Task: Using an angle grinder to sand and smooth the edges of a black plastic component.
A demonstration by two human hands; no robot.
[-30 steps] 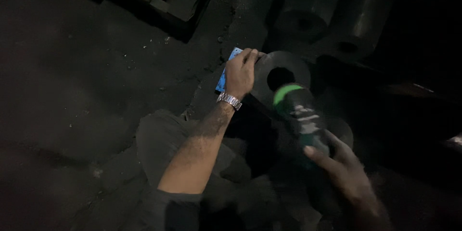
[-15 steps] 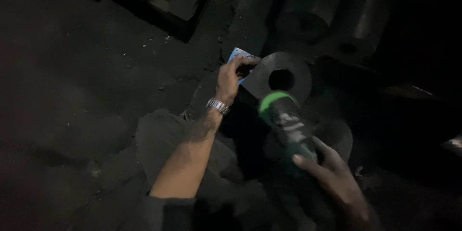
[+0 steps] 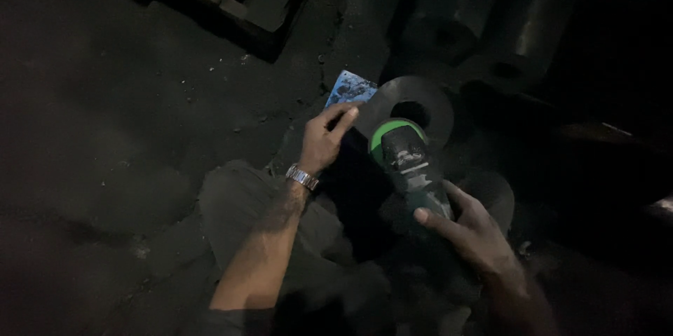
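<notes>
Since a moment ago, power tool [image 3: 406, 168] with green band brought lower over the metal ring [image 3: 413, 105], nearer the left hand [image 3: 324, 141]. Right hand [image 3: 466, 227] wrapped in a firm grip round the tool's body. Left fingers spread loosely on the ring's edge, just beside a blue card [image 3: 350, 89]. Ring's bore dark, contents unreadable.

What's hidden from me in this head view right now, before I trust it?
- Working end of the power tool: hidden behind its own green-ringed body, so contact with the metal ring cannot be told.
- Blue card: partly covered by the left hand and the ring.
- Right hand: its grip is lost in dim light.
- Dark cylinders, upper right: outlines lost in shadow.
</notes>
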